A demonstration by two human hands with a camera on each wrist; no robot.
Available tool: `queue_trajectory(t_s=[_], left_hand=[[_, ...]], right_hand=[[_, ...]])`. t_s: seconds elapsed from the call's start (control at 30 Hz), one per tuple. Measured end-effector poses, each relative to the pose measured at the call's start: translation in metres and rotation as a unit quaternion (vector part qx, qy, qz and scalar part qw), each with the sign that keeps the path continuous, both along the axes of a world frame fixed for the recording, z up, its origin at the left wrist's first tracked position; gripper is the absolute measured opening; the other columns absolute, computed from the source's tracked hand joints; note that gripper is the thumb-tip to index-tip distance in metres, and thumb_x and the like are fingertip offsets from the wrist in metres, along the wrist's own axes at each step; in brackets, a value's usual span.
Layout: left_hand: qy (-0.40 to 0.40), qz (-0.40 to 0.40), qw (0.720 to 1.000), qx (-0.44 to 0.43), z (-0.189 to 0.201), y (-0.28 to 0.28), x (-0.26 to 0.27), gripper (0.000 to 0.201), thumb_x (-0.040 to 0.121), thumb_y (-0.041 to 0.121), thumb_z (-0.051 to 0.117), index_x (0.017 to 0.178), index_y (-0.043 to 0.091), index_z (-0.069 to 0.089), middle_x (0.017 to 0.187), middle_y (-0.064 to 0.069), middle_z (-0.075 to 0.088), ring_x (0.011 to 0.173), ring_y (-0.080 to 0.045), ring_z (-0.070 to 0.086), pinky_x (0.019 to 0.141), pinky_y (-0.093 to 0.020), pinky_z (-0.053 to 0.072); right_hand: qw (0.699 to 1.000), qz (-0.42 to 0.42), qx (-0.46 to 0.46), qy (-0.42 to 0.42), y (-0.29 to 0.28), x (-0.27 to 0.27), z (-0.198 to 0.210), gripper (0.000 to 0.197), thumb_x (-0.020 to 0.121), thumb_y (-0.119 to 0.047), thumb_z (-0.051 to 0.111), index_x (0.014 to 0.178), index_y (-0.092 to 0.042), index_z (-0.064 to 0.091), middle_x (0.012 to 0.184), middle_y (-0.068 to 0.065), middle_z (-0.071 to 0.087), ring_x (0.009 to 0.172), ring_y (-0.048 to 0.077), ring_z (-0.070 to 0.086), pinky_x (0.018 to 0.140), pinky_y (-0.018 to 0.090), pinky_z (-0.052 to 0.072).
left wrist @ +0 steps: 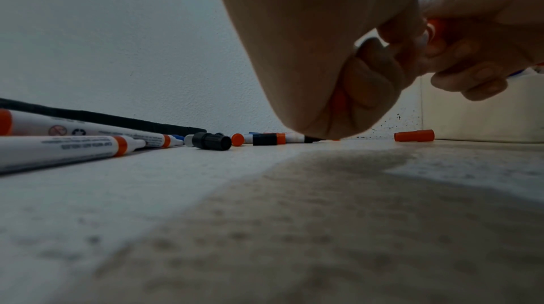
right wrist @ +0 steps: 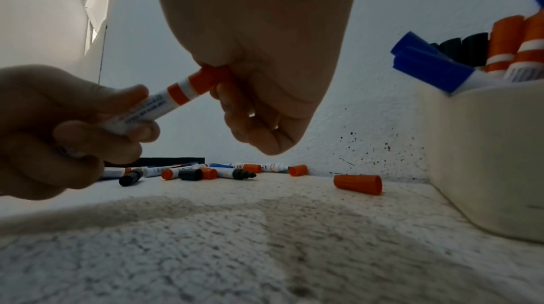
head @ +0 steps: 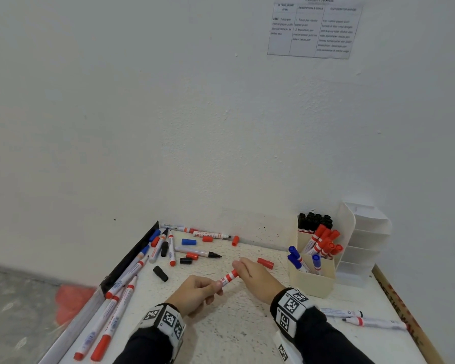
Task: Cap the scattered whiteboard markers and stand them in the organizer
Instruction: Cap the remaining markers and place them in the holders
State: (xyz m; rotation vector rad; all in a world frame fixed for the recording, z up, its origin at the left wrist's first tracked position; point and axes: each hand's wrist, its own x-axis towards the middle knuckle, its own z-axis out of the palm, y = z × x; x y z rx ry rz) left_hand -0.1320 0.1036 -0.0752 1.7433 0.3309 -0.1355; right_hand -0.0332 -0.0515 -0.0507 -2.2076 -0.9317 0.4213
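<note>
A white marker with red bands (head: 227,277) (right wrist: 165,101) is held above the middle of the table between both hands. My left hand (head: 197,290) (right wrist: 67,127) grips its barrel. My right hand (head: 252,274) (right wrist: 250,90) curls its fingers round the red cap (right wrist: 210,78) on the marker's far end. The cream organizer (head: 313,282) (right wrist: 485,157) stands to the right, holding capped black, red and blue markers. Several uncapped markers (head: 199,252) and loose caps lie at the back left, one red cap (head: 265,263) (right wrist: 357,183) just beyond my right hand.
More long markers (head: 116,306) lie along the table's left edge beside a black strip (head: 132,256). Two markers (head: 373,321) lie near the right front. A loose black cap (head: 160,273) (left wrist: 212,141) sits left of my hands. A white drawer unit (head: 363,240) stands behind the organizer against the wall.
</note>
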Motion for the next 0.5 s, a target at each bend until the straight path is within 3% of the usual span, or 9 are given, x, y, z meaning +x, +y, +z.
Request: queue_trajectory(t_s=[0.13,0.27,0.33,0.4,0.47,0.5], left_hand=[[-0.002,0.019,1.0,-0.008,0.002,-0.004,-0.001,0.018,0.089,0.03,0.058,0.084,0.018,0.071,0.065,0.003,0.062,0.045,-0.007,0.045,0.046,-0.018,0.035],[-0.026,0.048,0.998,0.039,0.012,0.0,-0.009,0.02,0.094,0.021,0.048,0.102,0.022,0.067,0.099,0.002,0.064,0.088,-0.011,0.055,0.072,-0.016,0.041],[-0.024,0.109,0.989,0.094,0.017,0.012,-0.02,0.026,0.095,0.019,0.047,0.116,0.019,0.062,0.109,0.004,0.059,0.099,-0.008,0.053,0.08,-0.015,0.04],[0.033,0.17,0.95,0.258,0.019,0.029,-0.034,0.028,0.095,0.02,0.044,0.119,0.019,0.058,0.118,0.003,0.058,0.107,-0.012,0.054,0.091,-0.022,0.042],[0.165,0.191,0.869,0.425,0.022,0.042,-0.055,0.032,0.093,0.023,0.04,0.121,0.018,0.052,0.126,-0.004,0.054,0.114,-0.02,0.052,0.096,-0.033,0.043],[0.22,0.193,0.836,0.463,0.024,0.045,-0.067,0.035,0.092,0.023,0.038,0.125,0.017,0.048,0.128,-0.005,0.051,0.116,-0.021,0.05,0.093,-0.035,0.043]], right_hand=[[1.0,-0.004,0.008,0.004,-0.005,0.0,0.0,0.03,0.099,-0.037,0.031,0.073,-0.026,0.041,0.067,-0.007,0.039,0.061,0.008,0.037,0.059,0.02,0.032],[0.998,-0.045,0.05,0.019,-0.007,0.002,0.003,0.032,0.099,-0.037,0.032,0.075,-0.022,0.047,0.063,-0.005,0.04,0.056,0.009,0.038,0.058,0.021,0.034],[0.993,-0.077,0.087,0.032,-0.006,0.002,0.006,0.031,0.099,-0.035,0.033,0.078,-0.018,0.05,0.063,-0.003,0.041,0.055,0.01,0.037,0.055,0.02,0.034],[0.986,-0.107,0.122,0.044,-0.004,0.002,0.01,0.028,0.099,-0.032,0.034,0.082,-0.017,0.052,0.066,-0.001,0.044,0.056,0.011,0.039,0.051,0.018,0.034],[0.982,-0.126,0.137,0.038,0.0,0.002,0.016,0.024,0.099,-0.028,0.036,0.084,-0.018,0.052,0.073,0.003,0.049,0.059,0.014,0.044,0.05,0.018,0.037],[0.98,-0.132,0.144,0.031,0.002,0.002,0.019,0.022,0.099,-0.026,0.036,0.084,-0.016,0.051,0.077,0.004,0.051,0.06,0.016,0.046,0.05,0.018,0.038]])
